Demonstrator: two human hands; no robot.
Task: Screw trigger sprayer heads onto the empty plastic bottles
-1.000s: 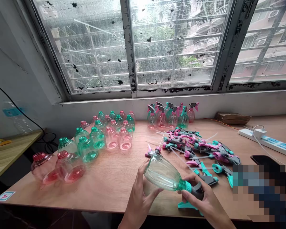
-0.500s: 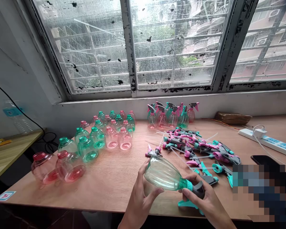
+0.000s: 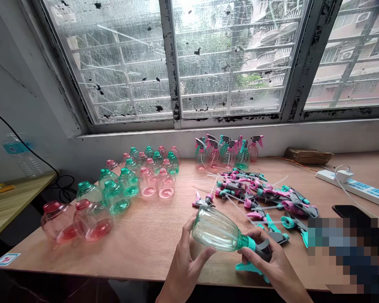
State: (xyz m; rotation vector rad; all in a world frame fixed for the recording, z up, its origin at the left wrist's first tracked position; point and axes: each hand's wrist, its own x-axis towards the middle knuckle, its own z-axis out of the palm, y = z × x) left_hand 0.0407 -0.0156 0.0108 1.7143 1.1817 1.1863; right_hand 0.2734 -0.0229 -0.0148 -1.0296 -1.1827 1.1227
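A clear green spray bottle [image 3: 217, 229] is held on its side above the front of the table, its base toward the upper left. My left hand [image 3: 189, 256] grips the bottle's body, thumb on the near side and fingers partly hidden behind it. At the neck, my right hand [image 3: 271, 259] is closed on the grey and teal spray head [image 3: 262, 250], thumb and fingers around the teal collar. The teal trigger [image 3: 249, 268] hangs below that hand. Just beyond, loose spray heads [image 3: 249, 189] in pink, teal and grey lie in a pile with their tubes.
Open pink and green bottles [image 3: 120, 204] stand in rows on the left. Several bottles with spray heads [image 3: 222, 155] stand by the wall. A power strip [image 3: 366, 189], a phone [image 3: 350, 212] and a brown bundle [image 3: 308, 156] are on the right.
Hardly anything differs. The bottle and both hands keep almost the same pose, with only a very slight shift of the bottle.
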